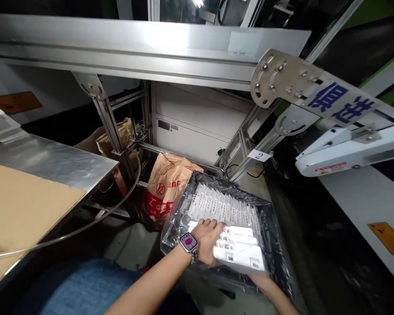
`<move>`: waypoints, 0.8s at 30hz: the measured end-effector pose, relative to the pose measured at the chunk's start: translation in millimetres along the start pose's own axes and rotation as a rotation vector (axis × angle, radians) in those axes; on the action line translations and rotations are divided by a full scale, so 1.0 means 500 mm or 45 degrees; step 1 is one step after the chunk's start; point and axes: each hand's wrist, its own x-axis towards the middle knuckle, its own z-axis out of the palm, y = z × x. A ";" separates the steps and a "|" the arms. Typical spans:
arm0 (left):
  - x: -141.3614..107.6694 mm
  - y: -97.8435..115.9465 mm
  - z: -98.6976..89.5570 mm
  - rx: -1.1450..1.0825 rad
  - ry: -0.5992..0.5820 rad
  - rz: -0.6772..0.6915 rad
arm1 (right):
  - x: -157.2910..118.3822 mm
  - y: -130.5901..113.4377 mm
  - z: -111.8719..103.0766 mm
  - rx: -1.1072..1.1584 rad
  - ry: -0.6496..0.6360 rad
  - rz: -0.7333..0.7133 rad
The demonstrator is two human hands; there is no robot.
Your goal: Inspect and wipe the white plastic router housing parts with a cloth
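Observation:
A black bin lined with clear plastic film stands low in front of me. Rows of thin white plastic parts are packed on edge in its far half. Nearer to me is a stack of white plastic parts with small square openings. My left hand, with a watch on its wrist, is closed over the left end of this stack, fingers across the top. Under the near right edge of the same stack is my right hand; it supports the parts, and its fingers are hidden beneath them.
A brown paper sack with red print stands left of the bin. A metal-edged table with cardboard on it is at left. An aluminium conveyor frame crosses above, and a white machine arm juts in from the right.

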 end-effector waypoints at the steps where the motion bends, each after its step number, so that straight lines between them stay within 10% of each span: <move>1: 0.012 -0.005 0.010 0.017 -0.007 -0.024 | 0.015 0.018 -0.005 -0.019 -0.048 0.040; 9: 0.092 -0.106 0.103 0.154 -0.257 -0.273 | 0.123 0.080 -0.039 0.084 -0.451 0.585; 15: 0.067 -0.166 0.153 0.167 -0.413 -0.312 | 0.153 0.104 0.059 0.329 -0.748 1.040; 24: 0.000 -0.131 0.074 -0.004 -0.291 -0.435 | 0.140 0.109 0.189 0.320 -0.851 1.060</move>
